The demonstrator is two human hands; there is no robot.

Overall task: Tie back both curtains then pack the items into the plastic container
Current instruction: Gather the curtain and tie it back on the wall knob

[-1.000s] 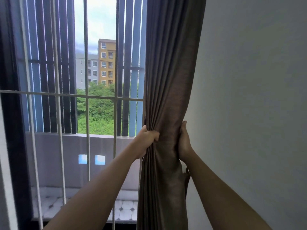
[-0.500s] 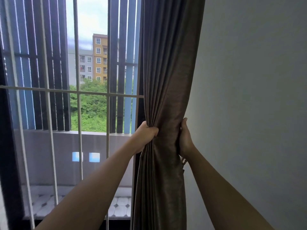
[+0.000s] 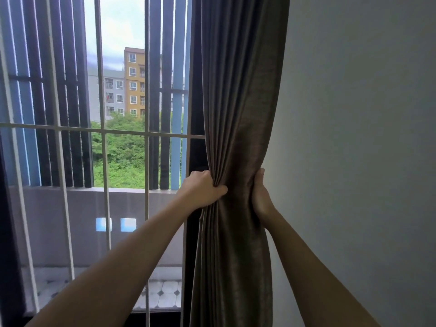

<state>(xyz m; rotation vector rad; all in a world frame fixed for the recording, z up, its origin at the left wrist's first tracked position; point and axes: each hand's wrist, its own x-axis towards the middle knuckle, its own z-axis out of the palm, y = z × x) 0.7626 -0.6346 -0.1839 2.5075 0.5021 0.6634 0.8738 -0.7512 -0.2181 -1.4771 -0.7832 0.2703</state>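
Head: brown pleated curtain (image 3: 240, 114), cinched, seemingly slight sheen.

The curtain (image 3: 238, 114) hangs gathered between the window bars (image 3: 101, 131) on its left and the wall (image 3: 354, 138) on its right; the left hand (image 3: 203, 190) grips the gathered folds from the left side; the right hand (image 3: 260, 194) holds the same bunch from the right side, between curtain and wall; beyond the bars stands a balcony parapet (image 3: 82, 208), with buildings (image 3: 132, 83) farther behind.
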